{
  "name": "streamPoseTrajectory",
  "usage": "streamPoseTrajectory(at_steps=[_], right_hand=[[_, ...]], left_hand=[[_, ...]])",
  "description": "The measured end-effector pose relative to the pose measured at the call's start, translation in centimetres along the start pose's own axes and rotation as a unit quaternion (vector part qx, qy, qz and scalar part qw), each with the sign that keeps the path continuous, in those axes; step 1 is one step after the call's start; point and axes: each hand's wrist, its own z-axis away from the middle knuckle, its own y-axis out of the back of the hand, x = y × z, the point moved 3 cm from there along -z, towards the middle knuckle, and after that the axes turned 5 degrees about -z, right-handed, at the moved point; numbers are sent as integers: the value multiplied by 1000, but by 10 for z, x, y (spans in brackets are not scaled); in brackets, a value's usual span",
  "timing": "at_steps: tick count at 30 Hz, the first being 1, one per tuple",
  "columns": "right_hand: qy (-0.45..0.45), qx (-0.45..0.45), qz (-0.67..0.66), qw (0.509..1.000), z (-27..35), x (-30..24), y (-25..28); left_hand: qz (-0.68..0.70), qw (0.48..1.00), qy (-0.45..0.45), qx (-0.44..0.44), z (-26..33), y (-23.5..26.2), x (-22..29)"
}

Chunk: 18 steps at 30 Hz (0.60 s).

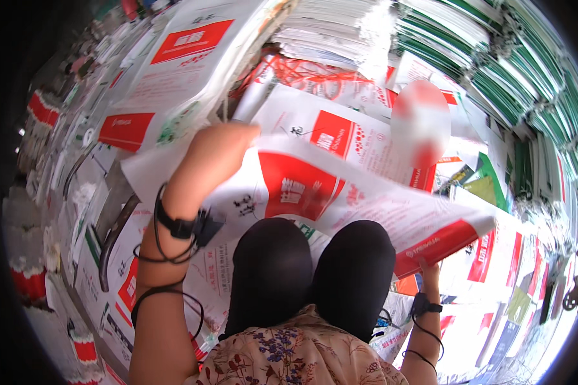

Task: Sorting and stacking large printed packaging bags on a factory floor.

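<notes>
Stacked and scattered printed sacks fill the whole view: white ones with red panels lie loose over the floor (77, 212) on the left and far side, and bundles of green-and-white sacks (526, 77) are piled at the far right. One white sack with red panels (340, 199) is held up and spread across the middle, above the person's black-clad knees (315, 269). The left hand (221, 144) is raised at the sack's far left edge; its fingers are tucked behind the sheet, so how far they are closed cannot be told, though the hand seems to have hold of that edge. The right hand (428, 269) is low on the near right, under the sack's red corner, fingers touching its lower edge; the grip itself is mostly hidden by the sack. Both wrists carry black straps with trailing cables. A blurred patch covers part of the far pile. A dark curved bar (112, 237) lies on the left among the sacks, partly covered.
</notes>
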Motion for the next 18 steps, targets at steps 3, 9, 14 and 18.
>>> streamPoseTrajectory(at_steps=[3, 9, 14, 18], right_hand=[[49, 41, 20, 998, -12, -12, 22], [72, 112, 72, 989, -49, -74, -11], [92, 82, 135, 983, -104, -82, 2], [87, 37, 220, 971, -143, -90, -12]], left_hand=[[-10, 995, -65, 74, -90, -6, 15], [-51, 948, -104, 296, -185, -84, 28], [45, 987, -63, 139, -109, -197, 2], [273, 953, 100, -82, 8, -326, -49]])
